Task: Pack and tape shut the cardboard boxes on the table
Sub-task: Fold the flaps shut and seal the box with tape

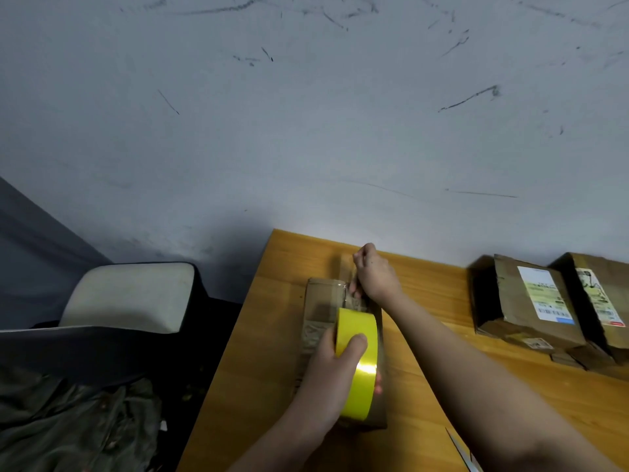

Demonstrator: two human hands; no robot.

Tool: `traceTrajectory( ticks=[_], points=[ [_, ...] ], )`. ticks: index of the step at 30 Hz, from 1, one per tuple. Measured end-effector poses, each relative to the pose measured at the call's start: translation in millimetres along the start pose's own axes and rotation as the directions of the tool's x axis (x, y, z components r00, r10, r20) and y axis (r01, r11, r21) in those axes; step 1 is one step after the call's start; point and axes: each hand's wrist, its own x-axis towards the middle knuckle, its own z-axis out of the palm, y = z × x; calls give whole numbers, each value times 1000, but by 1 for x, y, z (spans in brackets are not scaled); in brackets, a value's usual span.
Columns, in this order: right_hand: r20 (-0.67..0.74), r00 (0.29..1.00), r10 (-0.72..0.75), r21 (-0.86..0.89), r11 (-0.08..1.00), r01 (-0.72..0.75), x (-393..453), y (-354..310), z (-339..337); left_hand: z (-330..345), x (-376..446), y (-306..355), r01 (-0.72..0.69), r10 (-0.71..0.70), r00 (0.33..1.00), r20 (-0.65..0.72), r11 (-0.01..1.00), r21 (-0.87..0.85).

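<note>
On table: left hand grips roll; right hand pinches tape end over box. Keep strip taut, centred on seam.

wall: grey, scuffed | table: wood | chair: white cushion, left

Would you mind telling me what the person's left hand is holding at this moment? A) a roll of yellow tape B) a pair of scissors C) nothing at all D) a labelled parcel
A: the left hand is curled round the roll of yellow tape, held over the cardboard box, while the right hand pinches something at the box's far end.
</note>
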Motion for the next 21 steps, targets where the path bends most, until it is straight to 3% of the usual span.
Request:
traceTrajectory(
  ticks=[4,9,14,21],
  points=[
    [-99,994,-51,88,994,60,-4,9,7,4,-6,-6,-32,31,999,-15,999,-17],
    [-229,972,-48,335,934,126,-14,18,18,-5,-11,-4,-53,48,997,-60,995,-87],
    [-337,941,-10,383,912,147,-21,16,33,-9,-17,-2,-33,25,997,-74,993,-109],
    [-331,943,21,473,869,147,-16,14,33,-7,-12,-4,61,-64,997,-42,994,-87]
  ],
)
